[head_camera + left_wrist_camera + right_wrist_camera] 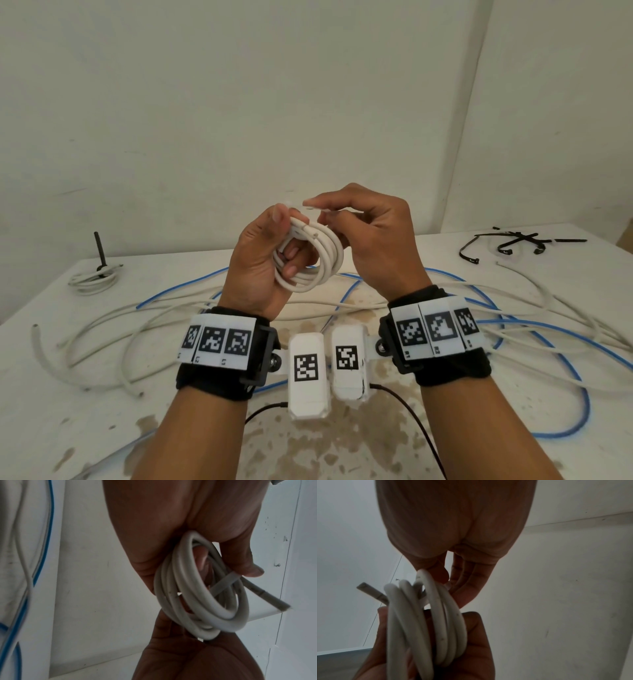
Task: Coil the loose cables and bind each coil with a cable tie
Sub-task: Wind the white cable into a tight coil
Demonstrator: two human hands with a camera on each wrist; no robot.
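White coil [310, 262] is gripped in the left hand [260, 260]; right hand [373, 240] pinches a pale tie [313, 206] above, head view only; loose cables [496, 308] crowd frame's middle.

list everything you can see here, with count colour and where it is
held coil: one, white cable, gripped in the left hand above the table
cable tie: one, white, pinched at the top of the held coil by the right hand
bound coil: one, white with a black tie standing up from it, far left of the table
loose white cables: count unclear, sprawled across the table
loose blue cable: count unclear, tangled among the white ones
spare ties: several, mostly black, far right of the table
table: one, white, stained
wall: white, behind the table
wrist bands: two, black with marker tags
left hand, right hand: raised together over the table
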